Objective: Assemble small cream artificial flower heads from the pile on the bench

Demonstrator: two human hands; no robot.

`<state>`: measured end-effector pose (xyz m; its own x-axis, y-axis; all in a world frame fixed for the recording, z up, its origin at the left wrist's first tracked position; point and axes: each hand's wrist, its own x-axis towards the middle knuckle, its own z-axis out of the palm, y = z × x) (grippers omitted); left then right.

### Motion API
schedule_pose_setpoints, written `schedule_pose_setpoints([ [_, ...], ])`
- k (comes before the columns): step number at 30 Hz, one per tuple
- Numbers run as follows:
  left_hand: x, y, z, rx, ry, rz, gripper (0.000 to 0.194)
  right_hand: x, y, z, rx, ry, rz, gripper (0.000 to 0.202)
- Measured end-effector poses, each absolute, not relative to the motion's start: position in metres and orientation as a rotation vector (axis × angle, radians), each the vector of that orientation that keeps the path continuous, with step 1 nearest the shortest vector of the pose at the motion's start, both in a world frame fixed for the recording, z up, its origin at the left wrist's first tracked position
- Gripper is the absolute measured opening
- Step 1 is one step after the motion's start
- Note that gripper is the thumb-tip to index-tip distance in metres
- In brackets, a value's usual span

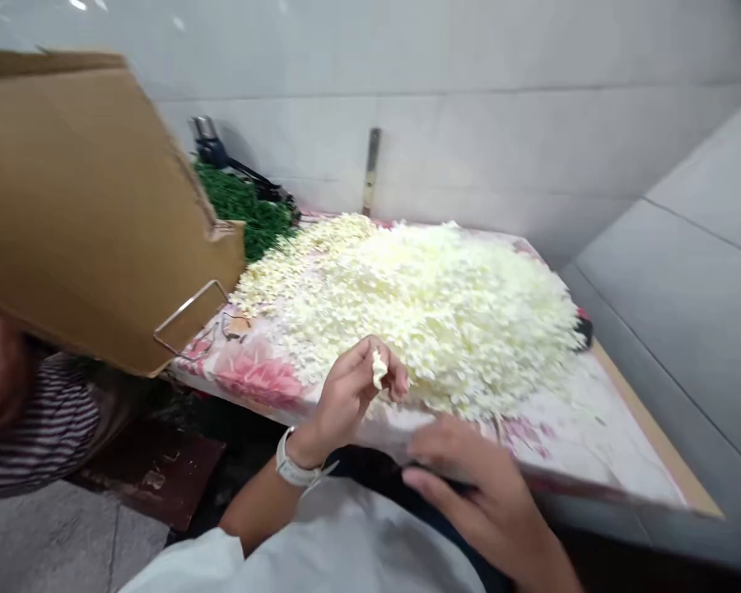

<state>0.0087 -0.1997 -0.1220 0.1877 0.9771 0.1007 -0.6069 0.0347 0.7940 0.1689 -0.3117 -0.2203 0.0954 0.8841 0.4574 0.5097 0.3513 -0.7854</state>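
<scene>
My left hand [349,395], with a pale band on its wrist, is raised at the table's near edge. Its thumb and fingers pinch a small bunch of creamy white flowers [379,370]. Lower and to the right is my right hand [475,478], blurred by motion. A gap shows between its thumb and fingers, and I see nothing held there. Beyond both hands spreads a large heap of loose white flowers [450,305]. Smaller yellowish buds [277,268] lie to its left. All of them rest on a table [611,436] with a pink floral cover.
A large cardboard sheet [80,206] leans over the left side, near a bent metal wire frame [185,317]. Behind it are green strands [247,210] and a dark strapped object [213,152]. Another person's striped sleeve [37,420] shows at lower left. Tiled walls [500,140] bound the table.
</scene>
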Motion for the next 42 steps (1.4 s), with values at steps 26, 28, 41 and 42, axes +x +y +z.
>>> schedule_pose_setpoints([
  [26, 0.047, -0.254, -0.147, 0.938, 0.808, 1.004, 0.021, 0.183, -0.244, -0.179, -0.539, -1.363, 0.360, 0.019],
  [28, 0.048, -0.254, -0.146, 0.894, 0.813, 1.023, 0.022, 0.183, -0.243, -0.180, -0.545, -1.376, 0.388, 0.025],
  [41, 0.040, -0.249, -0.148, 0.826, 0.762, 1.020, 0.025, 0.189, -0.241, -0.180, -0.547, -1.495, 0.457, 0.034],
  [42, 0.039, -0.249, -0.148, 0.842, 0.745, 1.015, 0.024, 0.188, -0.242, -0.180, -0.545, -1.492, 0.459, 0.032],
])
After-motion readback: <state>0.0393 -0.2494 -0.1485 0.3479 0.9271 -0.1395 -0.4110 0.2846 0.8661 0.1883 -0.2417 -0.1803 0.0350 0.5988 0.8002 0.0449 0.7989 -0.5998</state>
